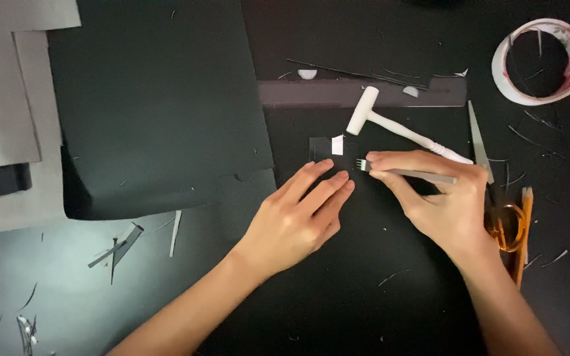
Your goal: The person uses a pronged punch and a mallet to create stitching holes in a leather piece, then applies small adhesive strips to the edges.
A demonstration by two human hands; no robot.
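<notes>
Two bare forearms reach up from the near edge of the black tabletop (338, 296). Slivers and offcuts (119, 249) litter the near left corner.

Left hand (295, 221) lies flat, palm down, near the middle of the tabletop; its fingers (321, 188) are straight and close together, holding nothing, with the tips pressing just below a small dark piece (321, 148). That piece carries a white tab (337, 145) at its right end.

Right hand (440, 198) sits to the right, fingers (397, 161) pinched shut on a grey pronged chisel (407, 173). This chisel lies nearly level, teeth pointing left, just right of the left fingertips and just below the tab; whether the teeth touch the piece cannot be told.

Orange-handled scissors (512, 224) lie right of the right hand, partly hidden by it, with the blade (479, 142) pointing to the far edge.

Beyond the hands a white mallet (397, 125) rests at a slant, head toward the left. Farther off lies a dark ruler (361, 92). A large black sheet (156, 99) covers the far left, grey sheets (8, 86) at the left edge. A tape roll (541, 61) sits at the far right corner.
</notes>
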